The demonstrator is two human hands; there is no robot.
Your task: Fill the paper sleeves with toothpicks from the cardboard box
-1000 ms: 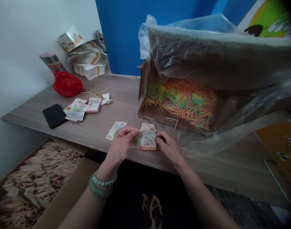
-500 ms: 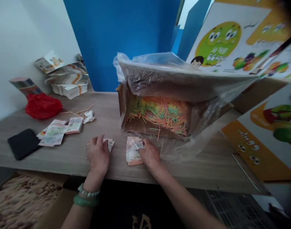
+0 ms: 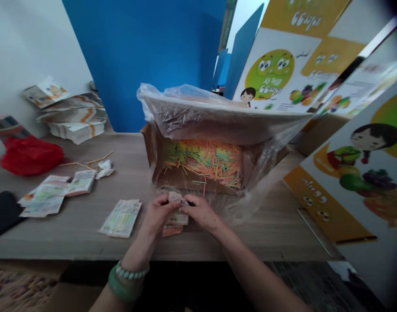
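Note:
My left hand [image 3: 159, 212] and my right hand [image 3: 200, 211] meet at the front of the table. Between them their fingers pinch the top of a small printed packet [image 3: 175, 197], mostly hidden by the fingers. Below it lies a stack of packets [image 3: 174, 229] with orange-striped ends. To the left rests a packet with coloured sticks inside [image 3: 122, 218]. Just beyond my hands, an open cardboard box [image 3: 148, 145] lined with clear plastic [image 3: 191, 112] holds many thin pastel sticks [image 3: 208, 162].
On the left are more packets [image 3: 48, 195], crumpled tissue [image 3: 105, 169], a red plastic bag [image 3: 32, 155], a black flat object [image 3: 3, 212] and stacked printed packaging [image 3: 76, 117]. Large printed cartons [image 3: 344, 182] stand at the right. A blue panel [image 3: 146, 65] rises behind.
My left hand has left the left-hand packet and come right to join my right hand. Both now grip a packet over the stack. The view has shifted to the right.

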